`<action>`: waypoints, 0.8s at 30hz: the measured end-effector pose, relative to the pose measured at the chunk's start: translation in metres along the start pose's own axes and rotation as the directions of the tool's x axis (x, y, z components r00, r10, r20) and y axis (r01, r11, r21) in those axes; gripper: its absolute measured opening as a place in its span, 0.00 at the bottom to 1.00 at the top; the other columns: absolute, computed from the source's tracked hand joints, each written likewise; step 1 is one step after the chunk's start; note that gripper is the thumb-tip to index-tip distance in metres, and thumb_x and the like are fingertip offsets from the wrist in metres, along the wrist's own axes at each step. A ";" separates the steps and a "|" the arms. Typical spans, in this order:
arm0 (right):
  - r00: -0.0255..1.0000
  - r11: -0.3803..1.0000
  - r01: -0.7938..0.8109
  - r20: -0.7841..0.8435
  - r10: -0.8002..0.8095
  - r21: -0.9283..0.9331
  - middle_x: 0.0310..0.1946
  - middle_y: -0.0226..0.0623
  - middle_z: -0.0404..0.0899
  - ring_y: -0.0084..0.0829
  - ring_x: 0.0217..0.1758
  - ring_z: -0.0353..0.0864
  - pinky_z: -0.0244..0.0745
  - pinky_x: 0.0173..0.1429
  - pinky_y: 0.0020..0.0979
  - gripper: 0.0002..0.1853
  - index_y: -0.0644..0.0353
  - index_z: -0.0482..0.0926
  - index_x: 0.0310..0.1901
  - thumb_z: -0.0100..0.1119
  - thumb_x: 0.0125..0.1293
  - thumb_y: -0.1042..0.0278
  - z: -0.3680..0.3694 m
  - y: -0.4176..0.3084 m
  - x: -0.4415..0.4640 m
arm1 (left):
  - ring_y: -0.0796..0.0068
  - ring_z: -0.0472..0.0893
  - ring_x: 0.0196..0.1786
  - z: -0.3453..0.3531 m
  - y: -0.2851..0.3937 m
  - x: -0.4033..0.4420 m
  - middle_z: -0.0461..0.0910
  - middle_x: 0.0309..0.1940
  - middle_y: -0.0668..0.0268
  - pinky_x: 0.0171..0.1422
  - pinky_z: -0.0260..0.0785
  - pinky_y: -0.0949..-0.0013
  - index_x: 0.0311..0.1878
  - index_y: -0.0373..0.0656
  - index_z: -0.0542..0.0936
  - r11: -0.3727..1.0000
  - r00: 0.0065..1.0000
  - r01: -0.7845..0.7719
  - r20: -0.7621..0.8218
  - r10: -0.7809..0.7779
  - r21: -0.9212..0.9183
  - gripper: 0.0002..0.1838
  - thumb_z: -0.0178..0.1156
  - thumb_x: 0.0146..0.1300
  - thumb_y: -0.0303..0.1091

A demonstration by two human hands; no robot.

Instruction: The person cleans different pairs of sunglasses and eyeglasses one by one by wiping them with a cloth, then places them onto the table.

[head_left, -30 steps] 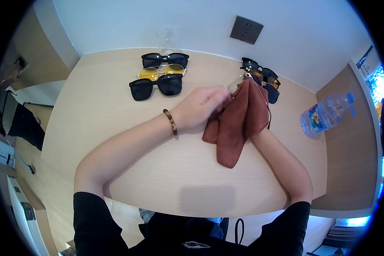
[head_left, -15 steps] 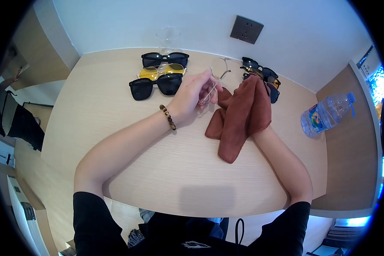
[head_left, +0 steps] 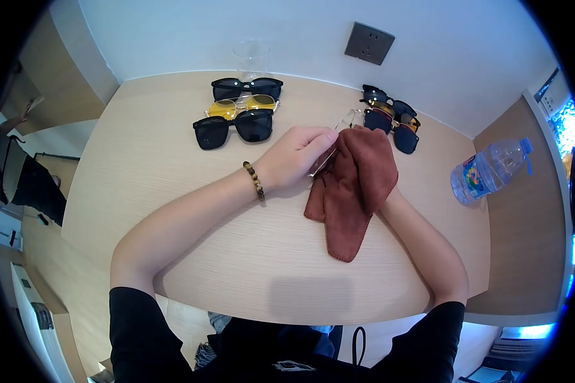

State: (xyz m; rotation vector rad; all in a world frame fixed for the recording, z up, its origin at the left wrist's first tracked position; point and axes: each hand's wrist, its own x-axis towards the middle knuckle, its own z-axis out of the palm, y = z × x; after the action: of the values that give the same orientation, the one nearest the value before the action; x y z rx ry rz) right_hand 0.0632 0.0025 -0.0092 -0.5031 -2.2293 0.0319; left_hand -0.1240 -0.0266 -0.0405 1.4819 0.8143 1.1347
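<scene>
Thin-framed clear glasses are held between my hands above the table. My left hand, with a beaded bracelet at the wrist, has its fingers closed on the frame. A reddish-brown cloth drapes over my right hand and hides its fingers; the cloth lies against the glasses and its corners hang down. On the left stand two black sunglasses with a yellow-lensed pair between them. Several more sunglasses lie just beyond the cloth on the right.
The wooden table meets a wall with a dark socket. A clear cup is at the back. A plastic bottle lies tilted near the right side panel. A person's hand shows at far left.
My left hand first drew the glasses left, away from the cloth, then brought them back against it. The cloth has shifted slightly toward me, uncovering more of the sunglasses on the right.
</scene>
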 end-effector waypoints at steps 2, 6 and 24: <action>0.998 0.999 0.031 -0.061 -0.032 -0.010 0.24 0.41 0.72 0.48 0.34 0.76 0.64 0.34 0.47 0.09 0.57 0.72 0.29 0.65 0.52 0.69 0.005 0.000 -0.002 | 0.85 0.67 0.27 0.001 0.000 -0.001 0.68 0.22 0.77 0.32 0.61 0.73 0.36 0.42 0.77 0.994 0.997 -0.071 -0.027 0.074 0.086 0.26 0.42 0.85 0.50; 0.984 0.999 -0.031 0.176 0.038 -0.043 0.25 0.42 0.75 0.44 0.33 0.77 0.70 0.35 0.41 0.06 0.58 0.75 0.28 0.63 0.52 0.72 -0.002 0.007 0.001 | 0.54 0.81 0.34 -0.004 0.004 -0.004 0.81 0.29 0.53 0.45 0.71 0.54 0.41 0.35 0.80 0.887 0.991 -0.122 0.001 0.136 0.446 0.27 0.41 0.83 0.48; 0.824 0.974 -0.187 0.518 0.228 -0.131 0.43 0.42 0.78 0.48 0.48 0.73 0.71 0.55 0.41 0.14 0.60 0.80 0.50 0.60 0.63 0.71 -0.030 -0.016 0.006 | 0.50 0.77 0.66 -0.005 0.014 0.002 0.73 0.66 0.53 0.68 0.72 0.56 0.66 0.43 0.78 0.382 0.768 -0.467 0.152 0.622 0.797 0.32 0.67 0.55 0.21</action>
State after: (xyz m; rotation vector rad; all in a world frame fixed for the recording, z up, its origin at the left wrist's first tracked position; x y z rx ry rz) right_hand 0.0768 -0.0142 0.0182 -0.8645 -2.7119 0.2300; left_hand -0.1288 -0.0259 -0.0263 2.6190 1.0723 1.4930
